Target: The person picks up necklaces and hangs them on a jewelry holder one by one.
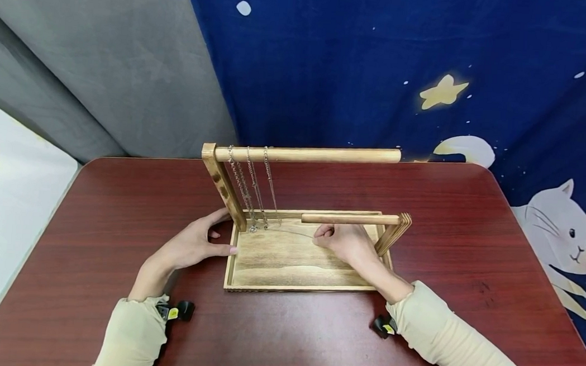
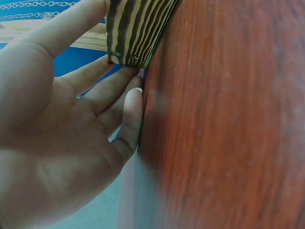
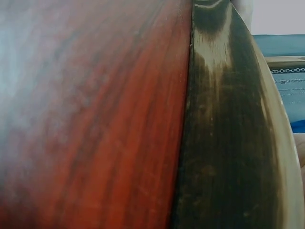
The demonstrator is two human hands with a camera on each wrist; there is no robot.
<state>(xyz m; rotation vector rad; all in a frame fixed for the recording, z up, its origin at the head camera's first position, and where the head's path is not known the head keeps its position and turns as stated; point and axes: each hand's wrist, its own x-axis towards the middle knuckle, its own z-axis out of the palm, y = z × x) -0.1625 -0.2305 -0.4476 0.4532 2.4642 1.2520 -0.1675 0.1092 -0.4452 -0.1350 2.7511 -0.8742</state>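
Observation:
A wooden jewelry stand (image 1: 298, 261) has a shallow tray base and two bars, a taller one (image 1: 325, 155) and a shorter one (image 1: 351, 219). Several silver necklaces (image 1: 252, 186) hang from the left part of the taller bar, their lower ends near the tray floor. My left hand (image 1: 193, 244) holds the stand's left end, thumb at the rim and fingers around the far corner by the post. Under the shorter bar, my right hand (image 1: 347, 243) pinches a thin chain that runs leftward toward the hanging necklaces. The pinched end is hidden by the fingers.
The stand is on a reddish-brown table (image 1: 283, 339). Behind it hang a grey curtain (image 1: 104, 54) and a blue curtain (image 1: 330, 68) with stars and a cat. The stand's dark-grained wooden side (image 3: 224, 124) fills much of the right wrist view.

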